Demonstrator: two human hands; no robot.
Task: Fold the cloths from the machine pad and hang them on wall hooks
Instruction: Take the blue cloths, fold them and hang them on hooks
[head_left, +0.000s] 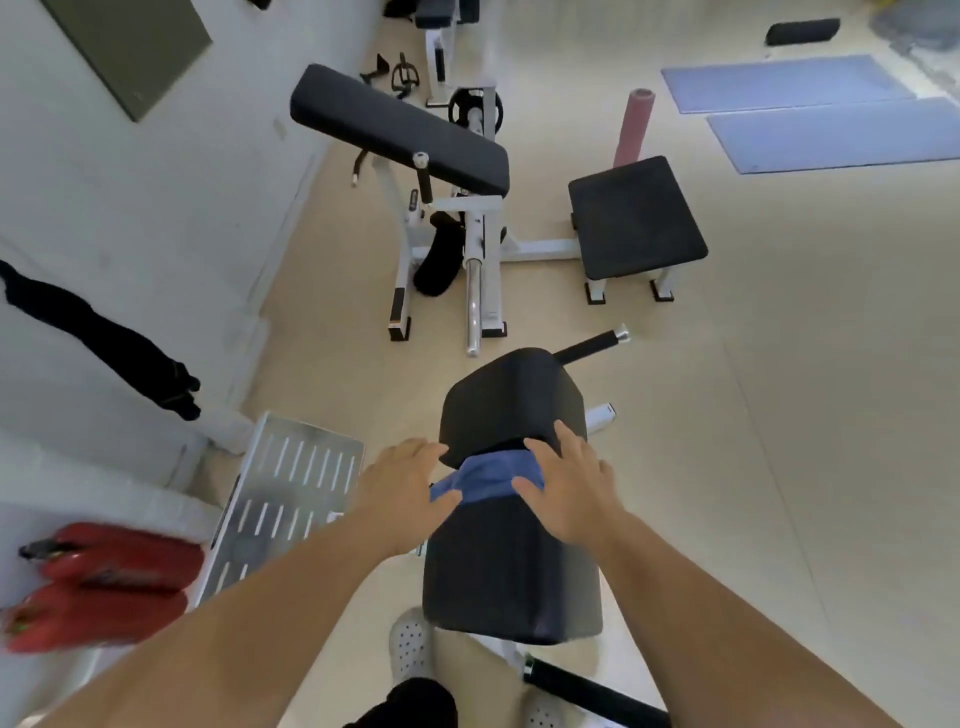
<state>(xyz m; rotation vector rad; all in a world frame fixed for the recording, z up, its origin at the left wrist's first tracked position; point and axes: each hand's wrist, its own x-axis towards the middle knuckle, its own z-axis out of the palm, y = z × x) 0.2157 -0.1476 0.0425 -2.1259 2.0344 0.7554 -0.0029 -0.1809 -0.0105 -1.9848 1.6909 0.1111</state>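
A blue cloth (485, 475) lies bunched across the black machine pad (511, 566), in the gap below its upper cushion (511, 400). My left hand (402, 486) rests on the cloth's left end with the fingers spread. My right hand (569, 483) lies flat over its right end, fingers apart. Whether either hand grips the cloth is not visible. On the white wall (130, 218) at the left hangs a dark cloth (104, 338); the hook that carries it is not visible.
A perforated metal footplate (285, 493) slants at the left of the pad. Two red fire extinguishers (104, 582) lie by the wall. Ahead stand a white-framed bench (400, 130) and a black seat (636, 218). Blue mats (831, 114) and a pink roller (634, 124) are farther off.
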